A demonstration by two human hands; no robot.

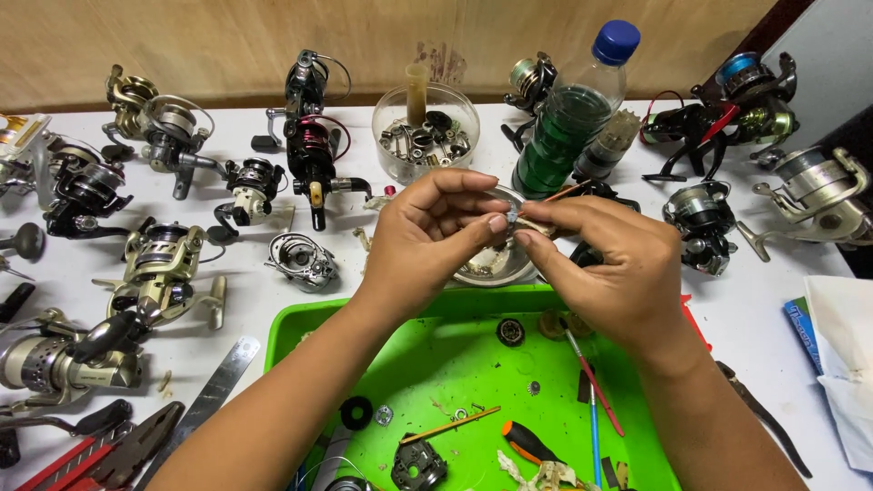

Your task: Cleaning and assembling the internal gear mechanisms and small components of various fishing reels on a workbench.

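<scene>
My left hand (427,241) and my right hand (605,264) meet above the far rim of a green tray (291,332). Their fingertips pinch a small metal part (515,216) between them; most of it is hidden by the fingers. Just behind the hands sits a shallow clear dish (496,265) with pale scraps in it. Inside the tray lie a round bearing (510,332), a black ring (356,413), small washers, a thin wooden stick (452,425), a red-handled brush (593,376) and an orange-and-black tool (530,445).
Several fishing reels (164,264) cover the white table left, back and right. A clear tub of small parts (425,135) and a plastic bottle of green liquid (571,114) stand behind the hands. A steel ruler (218,386) and red-handled pliers (100,455) lie front left. Papers (841,364) lie right.
</scene>
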